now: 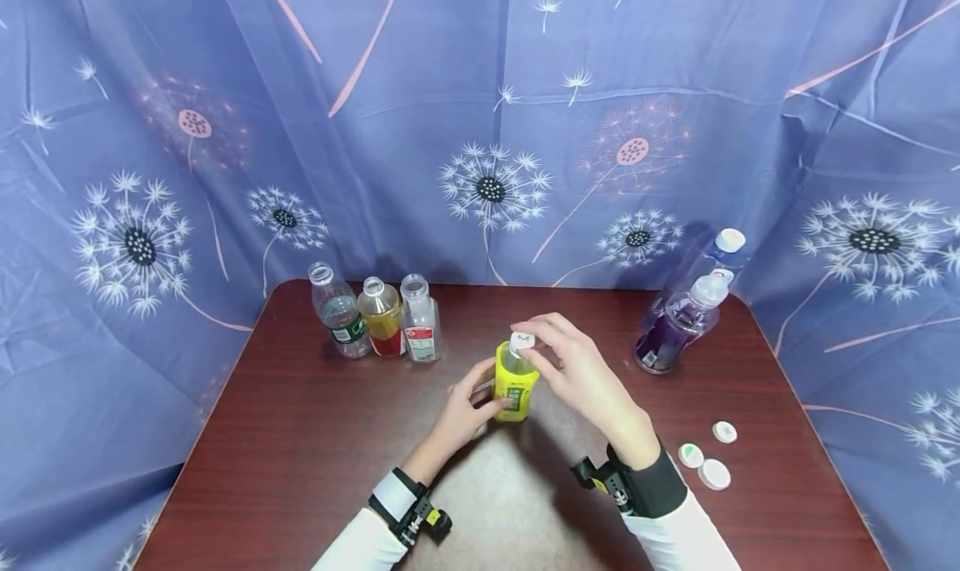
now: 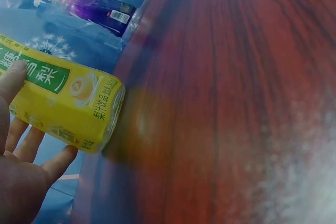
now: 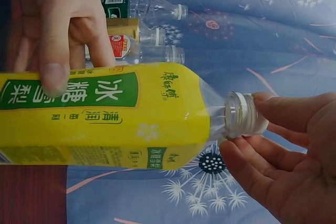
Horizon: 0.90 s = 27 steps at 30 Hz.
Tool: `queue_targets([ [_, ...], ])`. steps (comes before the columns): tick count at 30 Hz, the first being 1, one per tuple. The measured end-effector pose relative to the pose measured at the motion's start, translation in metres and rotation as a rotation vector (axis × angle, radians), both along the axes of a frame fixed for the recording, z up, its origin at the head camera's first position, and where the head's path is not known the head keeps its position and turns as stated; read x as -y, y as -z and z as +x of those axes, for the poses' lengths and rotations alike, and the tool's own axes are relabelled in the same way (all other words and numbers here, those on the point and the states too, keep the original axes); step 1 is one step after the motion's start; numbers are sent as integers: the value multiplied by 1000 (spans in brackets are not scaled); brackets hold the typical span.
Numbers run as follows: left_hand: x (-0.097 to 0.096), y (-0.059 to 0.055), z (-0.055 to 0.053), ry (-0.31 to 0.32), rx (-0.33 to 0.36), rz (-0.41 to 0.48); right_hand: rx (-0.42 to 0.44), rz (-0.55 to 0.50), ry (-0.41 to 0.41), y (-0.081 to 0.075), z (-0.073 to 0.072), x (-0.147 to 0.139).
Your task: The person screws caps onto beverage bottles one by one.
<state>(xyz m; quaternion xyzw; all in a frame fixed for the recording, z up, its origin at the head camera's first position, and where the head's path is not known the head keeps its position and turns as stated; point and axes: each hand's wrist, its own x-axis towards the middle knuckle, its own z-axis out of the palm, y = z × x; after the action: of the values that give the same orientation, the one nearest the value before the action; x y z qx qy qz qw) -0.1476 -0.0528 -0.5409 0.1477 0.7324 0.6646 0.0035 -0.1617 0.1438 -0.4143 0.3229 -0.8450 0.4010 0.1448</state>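
Note:
A drink bottle with a yellow sleeve label [image 1: 513, 392] stands upright near the middle of the table. My left hand [image 1: 459, 414] holds its lower body, the thumb across the green label patch [image 2: 44, 74] and the fingers round the other side. Over the bottle's mouth, my right hand [image 1: 581, 375] pinches a white bottle cap [image 1: 522, 339] between thumb and fingers. The right wrist view shows the clear threaded neck [image 3: 234, 115] with the cap at its end. Whether the cap is fully seated, I cannot tell.
Three uncapped bottles stand at the back left: clear with a green label [image 1: 343, 321], amber [image 1: 382, 317] and clear with a red label [image 1: 422, 329]. Two capped bottles, one purple [image 1: 671, 333], stand at the back right. Three loose white caps [image 1: 715, 474] lie on the right of the table.

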Motion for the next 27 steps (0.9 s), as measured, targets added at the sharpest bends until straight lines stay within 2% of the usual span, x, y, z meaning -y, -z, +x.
queue_targets([
  [9, 0, 1, 0, 2, -4, -8, 5, -5, 39, 2, 0, 1],
  [16, 0, 1, -1, 1, -5, -12, 5, 0, 9, 6, -1, -2],
  [27, -1, 2, -1, 2, -12, 1, 15, -59, 2, 12, -4, -2],
])
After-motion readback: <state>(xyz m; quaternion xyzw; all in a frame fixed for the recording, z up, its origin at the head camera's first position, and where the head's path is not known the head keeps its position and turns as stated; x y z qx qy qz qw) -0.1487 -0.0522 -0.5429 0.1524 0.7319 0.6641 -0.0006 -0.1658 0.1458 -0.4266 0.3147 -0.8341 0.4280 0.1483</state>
